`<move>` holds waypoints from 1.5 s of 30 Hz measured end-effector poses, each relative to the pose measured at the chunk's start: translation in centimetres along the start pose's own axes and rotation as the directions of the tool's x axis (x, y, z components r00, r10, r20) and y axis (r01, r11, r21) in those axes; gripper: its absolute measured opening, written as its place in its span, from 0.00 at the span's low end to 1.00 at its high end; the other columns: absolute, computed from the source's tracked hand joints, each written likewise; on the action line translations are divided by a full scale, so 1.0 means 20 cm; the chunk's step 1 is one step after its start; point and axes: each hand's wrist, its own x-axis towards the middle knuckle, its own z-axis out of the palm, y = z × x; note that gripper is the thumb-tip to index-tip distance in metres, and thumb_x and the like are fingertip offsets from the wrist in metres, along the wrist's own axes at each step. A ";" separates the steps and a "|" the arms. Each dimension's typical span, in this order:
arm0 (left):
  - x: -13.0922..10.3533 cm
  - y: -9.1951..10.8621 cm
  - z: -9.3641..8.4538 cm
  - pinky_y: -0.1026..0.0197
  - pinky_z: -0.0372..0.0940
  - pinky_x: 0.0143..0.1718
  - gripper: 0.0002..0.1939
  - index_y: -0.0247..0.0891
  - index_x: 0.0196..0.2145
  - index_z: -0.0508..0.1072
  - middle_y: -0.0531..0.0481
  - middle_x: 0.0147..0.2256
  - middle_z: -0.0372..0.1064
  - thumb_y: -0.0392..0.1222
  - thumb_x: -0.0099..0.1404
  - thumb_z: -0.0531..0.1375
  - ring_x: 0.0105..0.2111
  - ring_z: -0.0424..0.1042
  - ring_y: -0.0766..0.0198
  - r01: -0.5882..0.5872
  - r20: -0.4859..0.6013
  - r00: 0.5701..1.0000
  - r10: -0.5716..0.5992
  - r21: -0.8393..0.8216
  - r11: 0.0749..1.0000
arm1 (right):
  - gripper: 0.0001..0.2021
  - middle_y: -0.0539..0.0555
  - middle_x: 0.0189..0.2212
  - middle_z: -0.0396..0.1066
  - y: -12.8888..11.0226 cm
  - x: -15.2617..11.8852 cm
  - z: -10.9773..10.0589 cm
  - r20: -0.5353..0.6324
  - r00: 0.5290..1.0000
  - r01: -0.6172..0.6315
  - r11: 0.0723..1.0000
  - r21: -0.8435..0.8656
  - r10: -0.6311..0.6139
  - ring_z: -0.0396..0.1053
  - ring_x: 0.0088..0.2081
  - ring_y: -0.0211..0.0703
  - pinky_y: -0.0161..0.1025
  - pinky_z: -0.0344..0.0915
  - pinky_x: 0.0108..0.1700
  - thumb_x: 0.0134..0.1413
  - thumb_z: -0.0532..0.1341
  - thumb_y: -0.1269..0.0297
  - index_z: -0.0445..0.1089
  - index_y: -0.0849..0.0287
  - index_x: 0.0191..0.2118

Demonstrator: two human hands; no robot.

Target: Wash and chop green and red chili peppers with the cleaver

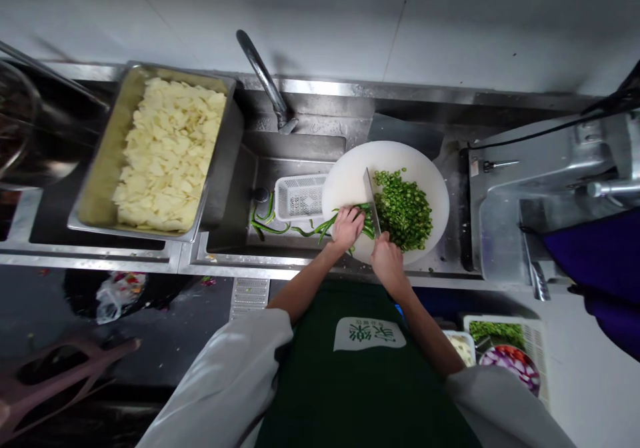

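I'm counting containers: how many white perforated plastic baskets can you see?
2: one white perforated plastic basket in the rectangular steel sink, beside the round white cutting board; another white basket at lower right. Others may be hidden.

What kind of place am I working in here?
Probably a commercial kitchen: there's a stainless-steel sink, a deep metal pan heaped with pale slices, and a pile of chopped green peppers on a round white cutting board.

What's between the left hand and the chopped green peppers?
In the head view: the knife blade and, nearer the left hand, unchopped long green peppers.
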 end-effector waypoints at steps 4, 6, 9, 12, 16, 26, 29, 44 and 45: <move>-0.01 -0.02 0.02 0.46 0.60 0.55 0.15 0.42 0.50 0.73 0.42 0.48 0.71 0.42 0.72 0.51 0.54 0.64 0.50 -0.029 0.052 0.998 0.028 0.015 0.999 | 0.14 0.67 0.42 0.76 -0.04 0.07 0.01 0.027 1.000 -0.015 1.000 0.009 0.015 0.76 0.45 0.50 0.37 0.67 0.45 0.62 0.52 0.74 0.59 0.68 0.53; -0.01 -0.02 0.02 0.47 0.60 0.55 0.15 0.43 0.51 0.72 0.43 0.49 0.70 0.42 0.72 0.51 0.54 0.64 0.50 -0.041 0.070 0.997 0.040 0.020 0.999 | 0.15 0.69 0.43 0.76 -0.06 0.12 -0.01 0.018 0.999 -0.029 0.999 0.023 0.028 0.76 0.46 0.51 0.37 0.67 0.45 0.62 0.52 0.75 0.59 0.69 0.54; -0.01 -0.02 0.01 0.47 0.60 0.54 0.14 0.43 0.50 0.73 0.43 0.49 0.70 0.41 0.71 0.52 0.53 0.63 0.49 -0.045 0.077 0.996 0.043 0.023 0.999 | 0.15 0.69 0.44 0.76 -0.04 0.14 -0.03 0.010 1.000 -0.024 0.999 0.043 0.023 0.76 0.47 0.52 0.40 0.67 0.46 0.64 0.50 0.74 0.58 0.69 0.56; 0.00 -0.01 0.01 0.46 0.60 0.54 0.13 0.44 0.49 0.73 0.42 0.48 0.70 0.41 0.71 0.52 0.53 0.63 0.49 -0.048 0.083 0.996 0.046 0.028 0.998 | 0.15 0.68 0.42 0.76 -0.01 0.07 -0.03 0.031 0.999 -0.019 1.000 0.010 0.019 0.76 0.46 0.52 0.40 0.67 0.46 0.65 0.50 0.71 0.58 0.68 0.55; 0.00 -0.01 0.02 0.46 0.60 0.54 0.13 0.44 0.49 0.73 0.42 0.50 0.69 0.41 0.70 0.53 0.54 0.63 0.49 -0.046 0.109 0.993 0.045 0.000 0.999 | 0.14 0.67 0.41 0.76 -0.01 0.05 -0.01 0.069 0.997 -0.028 0.999 -0.019 0.029 0.76 0.46 0.52 0.39 0.66 0.45 0.62 0.51 0.74 0.59 0.68 0.53; 0.00 -0.01 0.02 0.47 0.60 0.53 0.13 0.42 0.49 0.73 0.41 0.48 0.69 0.40 0.70 0.53 0.53 0.63 0.48 -0.048 0.089 0.995 0.050 -0.027 0.998 | 0.12 0.68 0.40 0.76 0.00 0.06 -0.04 0.080 0.997 -0.020 0.999 -0.028 0.022 0.76 0.45 0.53 0.39 0.66 0.44 0.67 0.47 0.70 0.60 0.67 0.52; 0.00 -0.01 0.02 0.47 0.60 0.53 0.14 0.42 0.49 0.73 0.40 0.48 0.69 0.40 0.70 0.52 0.52 0.63 0.48 -0.043 0.094 0.995 0.045 -0.028 0.999 | 0.13 0.68 0.43 0.76 -0.02 0.08 -0.03 0.052 0.998 -0.015 1.000 -0.016 0.016 0.75 0.46 0.53 0.39 0.66 0.45 0.67 0.46 0.72 0.59 0.67 0.53; 0.01 0.00 0.01 0.47 0.60 0.52 0.15 0.41 0.52 0.72 0.40 0.49 0.69 0.41 0.71 0.51 0.52 0.63 0.49 -0.047 0.168 0.985 0.037 0.052 0.998 | 0.13 0.67 0.41 0.76 0.01 0.09 -0.05 0.066 0.998 0.012 1.000 0.007 -0.012 0.75 0.43 0.52 0.39 0.65 0.43 0.68 0.45 0.67 0.62 0.65 0.50; 0.01 0.00 0.01 0.47 0.60 0.52 0.15 0.41 0.52 0.71 0.40 0.50 0.69 0.41 0.71 0.51 0.52 0.63 0.49 -0.050 0.176 0.984 0.039 0.062 0.997 | 0.13 0.67 0.41 0.76 0.01 0.09 -0.05 0.063 0.998 0.007 1.000 0.013 -0.008 0.75 0.43 0.53 0.40 0.65 0.43 0.68 0.45 0.67 0.62 0.65 0.50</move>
